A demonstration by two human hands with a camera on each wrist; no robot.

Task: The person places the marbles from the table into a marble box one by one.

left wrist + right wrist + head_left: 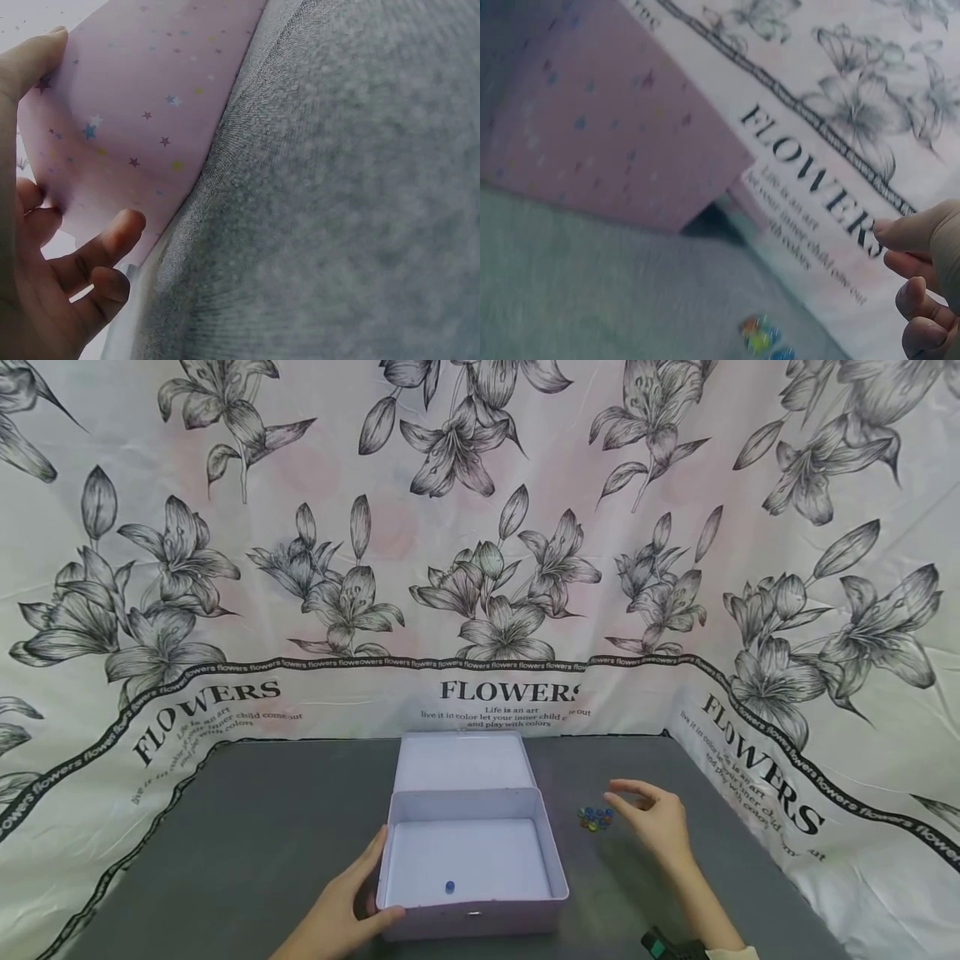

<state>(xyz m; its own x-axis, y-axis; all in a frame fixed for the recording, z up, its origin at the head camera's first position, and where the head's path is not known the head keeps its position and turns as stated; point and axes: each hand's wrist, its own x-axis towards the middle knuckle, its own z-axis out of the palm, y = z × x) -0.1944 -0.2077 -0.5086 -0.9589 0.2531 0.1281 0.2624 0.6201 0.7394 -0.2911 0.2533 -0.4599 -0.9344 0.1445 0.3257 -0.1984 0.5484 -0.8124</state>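
Note:
A lilac box (472, 920) with small printed stars stands on the grey cloth, its white-lined lid (461, 760) tipped back. Inside, near the front, lies one small blue marble (450, 887). My left hand (341, 893) grips the box's left side, thumb at the front corner; the left wrist view shows the fingers (120, 234) along the starry wall. A cluster of blue, yellow and orange glass marbles (595, 817) lies to the right of the box. Just beside it my right hand (660, 822) hovers, thumb and forefinger slightly apart, with nothing visible between them.
A white curtain (465, 610) with lily drawings and "FLOWERS" lettering encloses the back and sides. Grey cloth (247, 860) covers the surface around the box. A dark band (671, 946) sits on the right wrist.

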